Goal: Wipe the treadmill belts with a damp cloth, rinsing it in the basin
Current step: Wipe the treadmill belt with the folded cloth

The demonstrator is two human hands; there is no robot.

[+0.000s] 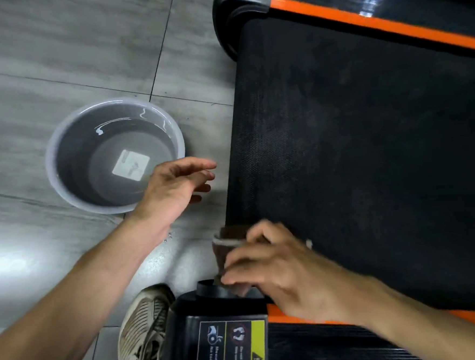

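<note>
A black treadmill belt (369, 148) fills the right side, framed by orange side strips (374, 22). At the belt's near rear corner my right hand (276, 272) grips a brown cloth with a pale edge (221, 245), which sticks out to the left of my fingers. My left hand (175, 187) hovers over the floor with relaxed, spread fingers and holds nothing. It is just right of a round grey basin (59, 141) holding water, with a white label on its bottom.
The grey tiled floor (53, 52) shows water drops near my left wrist. My shoe (142, 327) stands by the treadmill's black rear end cap (222, 346), which carries warning stickers. The other rear cap (235, 3) is at the top.
</note>
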